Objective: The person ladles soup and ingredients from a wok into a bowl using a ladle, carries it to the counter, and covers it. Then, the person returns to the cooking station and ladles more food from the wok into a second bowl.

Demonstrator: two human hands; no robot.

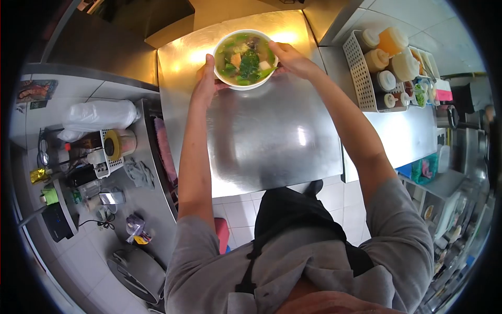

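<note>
A white bowl of soup [246, 86] with green leaves and pale chunks in broth is at the far end of the steel counter [272, 141]. My left hand [207, 83] grips its left side, thumb up along the rim and fingers reaching underneath. On the right, my right hand [291, 60] holds the opposite side, its thumb near the rim and the other fingers partly hidden below. The bowl looks level. Whether its base touches the counter or is slightly raised, I cannot tell.
A white perforated basket [361, 78] of sauce bottles [392, 42] stands to the right. Leftward, a side counter carries a plastic-wrapped bundle [99, 115], a yellow-lidded jar [120, 144] and a grey cloth [139, 174]. A metal wall edge [157, 68] borders the counter's far left.
</note>
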